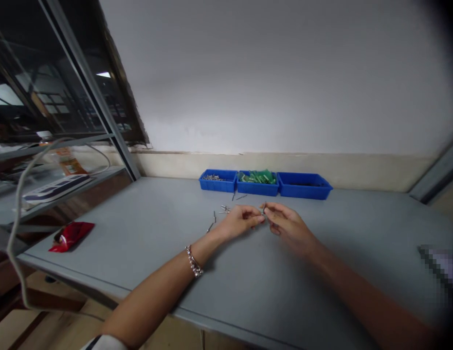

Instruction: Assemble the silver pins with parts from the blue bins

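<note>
Pinched between the fingertips of both hands, one small metal pin (263,209) was held just above the grey table (146,214), in front of the middle tray. Left hand (241,221), bracelet (193,261) at the wrist, was closed on its near end; right hand (286,223) was closed on the other side, though whether a second part sat there was too small to tell. Loose pins (222,210) lay scattered just left of the hands. Far side: three blue trays (302,192), holding metal pins, green pieces (258,177) and dark parts. Step judged: fitting or sorting one pin; the next move would call for a fine, steady fingertip hold. Red packet (71,235) lay at the near left edge.
</note>
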Motion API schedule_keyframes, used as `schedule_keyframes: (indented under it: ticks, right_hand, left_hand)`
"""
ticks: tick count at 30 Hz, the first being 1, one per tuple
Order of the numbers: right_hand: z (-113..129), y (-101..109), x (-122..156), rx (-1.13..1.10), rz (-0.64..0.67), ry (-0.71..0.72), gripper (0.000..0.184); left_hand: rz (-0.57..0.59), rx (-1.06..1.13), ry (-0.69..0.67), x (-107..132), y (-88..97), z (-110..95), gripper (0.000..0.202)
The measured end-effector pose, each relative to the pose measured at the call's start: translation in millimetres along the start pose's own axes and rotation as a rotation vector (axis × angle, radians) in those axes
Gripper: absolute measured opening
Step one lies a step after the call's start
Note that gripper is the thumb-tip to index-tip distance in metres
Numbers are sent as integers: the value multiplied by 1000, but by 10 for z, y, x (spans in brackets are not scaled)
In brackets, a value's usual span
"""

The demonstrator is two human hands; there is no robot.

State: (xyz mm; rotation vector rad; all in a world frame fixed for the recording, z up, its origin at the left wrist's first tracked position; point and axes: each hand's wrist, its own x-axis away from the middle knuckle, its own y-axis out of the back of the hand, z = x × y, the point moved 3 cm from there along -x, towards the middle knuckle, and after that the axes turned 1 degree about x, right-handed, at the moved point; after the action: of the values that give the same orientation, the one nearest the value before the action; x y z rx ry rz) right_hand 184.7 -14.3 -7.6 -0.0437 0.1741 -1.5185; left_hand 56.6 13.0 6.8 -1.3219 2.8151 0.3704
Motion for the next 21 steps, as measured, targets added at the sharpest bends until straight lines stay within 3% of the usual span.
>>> schedule_keyframes:
  ticks: [9, 12, 17, 21]
  right_hand:
    - [103, 19, 23, 186, -185, 86, 26]
    - [90, 32, 15, 181, -188, 98, 26]
    - [54, 70, 2, 87, -173, 76, 27]
    - [51, 79, 1, 85, -163, 82, 26]
  left_hand:
    - [-30, -108, 13, 16, 0, 40, 25]
    - [-25, -142, 25, 33, -2, -1, 25]
    - [78, -129, 49, 59, -31, -86, 24]
    - [92, -128, 52, 44, -12, -40, 31]
